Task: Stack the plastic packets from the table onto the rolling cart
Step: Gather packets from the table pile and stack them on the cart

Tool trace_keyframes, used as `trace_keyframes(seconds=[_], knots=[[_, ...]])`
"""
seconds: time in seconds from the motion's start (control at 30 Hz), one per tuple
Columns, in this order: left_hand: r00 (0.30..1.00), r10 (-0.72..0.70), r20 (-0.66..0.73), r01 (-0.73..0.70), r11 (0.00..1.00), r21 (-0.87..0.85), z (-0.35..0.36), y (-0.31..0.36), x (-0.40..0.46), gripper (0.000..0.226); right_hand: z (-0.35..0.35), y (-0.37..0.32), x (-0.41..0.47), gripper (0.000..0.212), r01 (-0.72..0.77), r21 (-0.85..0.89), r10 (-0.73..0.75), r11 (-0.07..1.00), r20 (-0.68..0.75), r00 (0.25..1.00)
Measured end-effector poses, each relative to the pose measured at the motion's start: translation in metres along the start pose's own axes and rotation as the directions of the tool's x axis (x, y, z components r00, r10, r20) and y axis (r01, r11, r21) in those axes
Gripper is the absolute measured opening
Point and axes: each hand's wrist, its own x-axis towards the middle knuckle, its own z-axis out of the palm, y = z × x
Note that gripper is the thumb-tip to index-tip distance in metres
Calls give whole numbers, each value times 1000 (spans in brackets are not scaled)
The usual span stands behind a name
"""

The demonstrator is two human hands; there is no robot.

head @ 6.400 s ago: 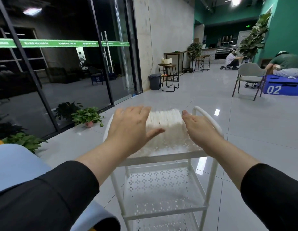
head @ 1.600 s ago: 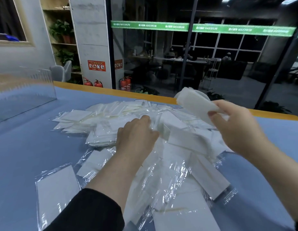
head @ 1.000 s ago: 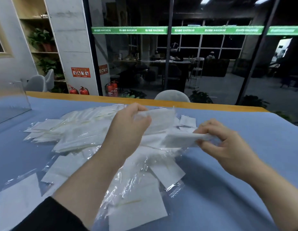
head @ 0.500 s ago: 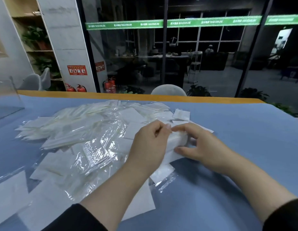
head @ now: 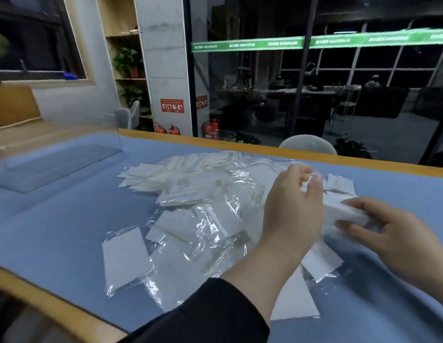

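Observation:
A loose heap of clear plastic packets (head: pixel 203 194) with white inserts lies spread over the blue table (head: pixel 67 219). My right hand (head: pixel 388 233) grips a small white stack of packets (head: pixel 344 214) at the heap's right side. My left hand (head: pixel 293 209) is raised beside that stack, its fingertips pinching a blurred packet (head: pixel 312 177) just above it. The rolling cart is out of view.
A clear acrylic panel (head: pixel 54 149) stands on the table's far left. The table has an orange-wood rim (head: pixel 240 144); a grey chair back (head: pixel 307 144) shows beyond it. Glass walls and a concrete pillar (head: pixel 163 65) stand behind.
The view has swung from the cart to the table. In the last half second my left hand lifted a packet off the heap while my right hand kept hold of the gathered stack.

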Motion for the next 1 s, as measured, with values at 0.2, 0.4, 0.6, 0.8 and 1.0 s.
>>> trace_keyframes(seconds=[0.2,0.4,0.6,0.8,1.0], knots=[[996,92,-21,-88,985,145,-77,11,6,23,0,-57,21,28,30,31,-31,999,18,999],[998,-46,-52,60,949,309,-190,-22,6,18,52,-85,22,24,31,101,-31,994,0,1000],[933,-358,49,193,607,771,-237,-49,7,55,67,-62,16,20,-34,108,45,994,-102,994],[869,-492,49,183,413,892,-282,-39,-11,69,64,-67,13,20,-34,122,48,992,-114,992],[804,-589,78,154,334,930,-308,-54,-20,76,68,-77,5,20,43,135,-31,990,-89,996]])
